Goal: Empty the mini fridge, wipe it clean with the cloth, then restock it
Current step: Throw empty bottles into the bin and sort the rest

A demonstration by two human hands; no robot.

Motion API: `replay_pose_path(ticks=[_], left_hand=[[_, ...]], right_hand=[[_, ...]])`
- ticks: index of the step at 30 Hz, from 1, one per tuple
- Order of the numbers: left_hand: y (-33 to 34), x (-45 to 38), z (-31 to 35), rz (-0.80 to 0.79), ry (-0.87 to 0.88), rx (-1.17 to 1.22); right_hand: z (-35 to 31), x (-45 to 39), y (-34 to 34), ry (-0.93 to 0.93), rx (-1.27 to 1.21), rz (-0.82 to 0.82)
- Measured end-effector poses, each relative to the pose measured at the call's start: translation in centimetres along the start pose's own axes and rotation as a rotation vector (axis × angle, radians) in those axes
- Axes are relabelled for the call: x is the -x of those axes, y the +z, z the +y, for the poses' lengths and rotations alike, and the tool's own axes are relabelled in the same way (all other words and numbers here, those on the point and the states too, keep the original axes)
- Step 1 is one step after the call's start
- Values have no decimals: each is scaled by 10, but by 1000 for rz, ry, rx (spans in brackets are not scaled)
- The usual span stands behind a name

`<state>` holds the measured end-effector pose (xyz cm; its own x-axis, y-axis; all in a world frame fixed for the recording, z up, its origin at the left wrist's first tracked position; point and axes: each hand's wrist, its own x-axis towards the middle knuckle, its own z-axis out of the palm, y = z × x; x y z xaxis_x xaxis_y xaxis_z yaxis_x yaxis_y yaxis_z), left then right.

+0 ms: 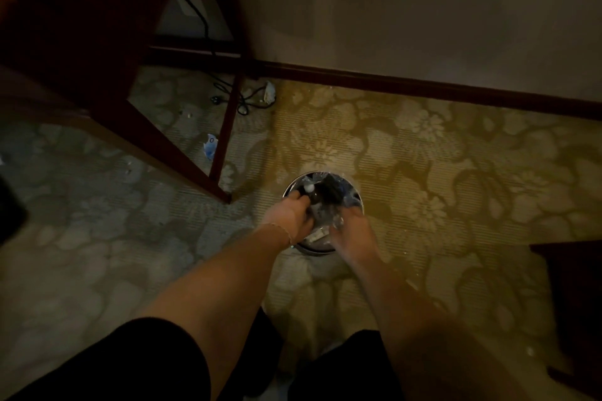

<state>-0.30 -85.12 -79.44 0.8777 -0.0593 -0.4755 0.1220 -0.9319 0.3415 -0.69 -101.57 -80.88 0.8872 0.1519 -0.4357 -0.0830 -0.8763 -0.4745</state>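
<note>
both hands, left hand [290, 216] and right hand [350, 228], are reaching into the bin [321, 249]; whether the fingers are grasping anything i cannot tell. the bin is risking tipping toward 12 o'clock, spilling onto the carpet [423, 172].

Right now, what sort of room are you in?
Probably a hotel room, dimly lit. Floral carpet runs wall to wall up to a dark baseboard, a dark wooden desk stands at left, and both hands are at a small lined bin.

A round bin [321, 251] with a shiny metal rim holds glossy, crinkled plastic lining. The patterned carpet [423, 156] looks matt and ribbed. The table leg [224, 137] is dark polished wood.
</note>
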Motion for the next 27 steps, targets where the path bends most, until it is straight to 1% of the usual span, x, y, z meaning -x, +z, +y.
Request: replay_pose_path(ticks=[5, 8, 10, 13, 16, 19, 22, 27], left_hand=[[-99, 86, 46, 11, -19, 9], [-162, 142, 77, 54, -20, 23], [-201, 183, 95, 85, -21, 5], [-255, 244, 114, 149, -36, -75], [-300, 308, 124, 260, -111, -35], [-328, 378, 125, 352, -168, -4], [-345, 447, 114, 416, -209, 43], [-369, 548, 69, 519, -318, 96]], right_hand=[[-57, 80, -98, -28, -9, 26], [-94, 128, -161, -44, 6, 51], [-116, 159, -199, -102, 2, 68], [-161, 202, -261, -222, 118, 55], [-207, 246, -312, -342, 195, 48], [-245, 297, -340, -484, 258, 68], [-282, 346, -349, -601, 317, 44], [-355, 414, -328, -798, 346, -8]])
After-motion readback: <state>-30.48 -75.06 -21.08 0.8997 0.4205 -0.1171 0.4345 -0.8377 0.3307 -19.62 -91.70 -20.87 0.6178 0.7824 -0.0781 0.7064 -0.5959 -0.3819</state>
